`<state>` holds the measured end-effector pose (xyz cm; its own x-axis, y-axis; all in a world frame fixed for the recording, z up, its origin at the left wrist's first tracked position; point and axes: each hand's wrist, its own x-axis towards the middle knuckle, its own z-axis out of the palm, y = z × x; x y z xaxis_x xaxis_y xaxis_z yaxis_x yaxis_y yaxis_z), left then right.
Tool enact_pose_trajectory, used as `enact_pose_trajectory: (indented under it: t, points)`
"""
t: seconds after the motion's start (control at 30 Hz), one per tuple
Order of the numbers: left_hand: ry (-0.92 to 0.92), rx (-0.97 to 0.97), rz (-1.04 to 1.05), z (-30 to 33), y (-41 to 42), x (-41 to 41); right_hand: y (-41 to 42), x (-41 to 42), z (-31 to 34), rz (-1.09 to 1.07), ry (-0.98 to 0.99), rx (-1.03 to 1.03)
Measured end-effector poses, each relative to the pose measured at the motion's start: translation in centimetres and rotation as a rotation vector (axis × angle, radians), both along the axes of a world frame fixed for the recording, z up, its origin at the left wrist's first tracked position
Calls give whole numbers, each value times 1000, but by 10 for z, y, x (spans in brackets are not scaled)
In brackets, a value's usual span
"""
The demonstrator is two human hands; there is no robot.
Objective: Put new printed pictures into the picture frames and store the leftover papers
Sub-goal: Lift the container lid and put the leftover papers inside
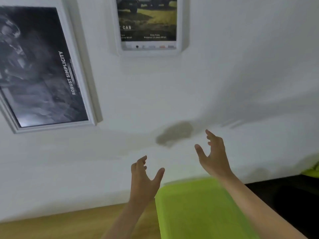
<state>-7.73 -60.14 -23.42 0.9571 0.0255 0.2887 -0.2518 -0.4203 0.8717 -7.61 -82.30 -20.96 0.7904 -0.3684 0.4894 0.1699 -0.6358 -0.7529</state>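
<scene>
White wall bears two picture frames [43,69], seemingly beyond both empty, spread hands [176,169].

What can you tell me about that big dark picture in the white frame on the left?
The dark picture hangs on the white wall, looking tilted in this wide-angle view. It is a blurry black-and-grey print whose subject cannot be made out, with white lettering reading "ROBUST SIMPLICITY" running up its right side. A plain white frame surrounds it; its left part is cut off by the image edge. Neither hand touches it.

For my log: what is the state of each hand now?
Left hand: open, fingers spread, holding nothing.
Right hand: open, fingers spread, holding nothing.
</scene>
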Motion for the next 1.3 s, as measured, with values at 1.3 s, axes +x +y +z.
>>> enact_pose_trajectory:
  t: [1.3]
  points:
    - [399,103,-158,-137,64,-94,-31,-142,-135,-486,584,-65]
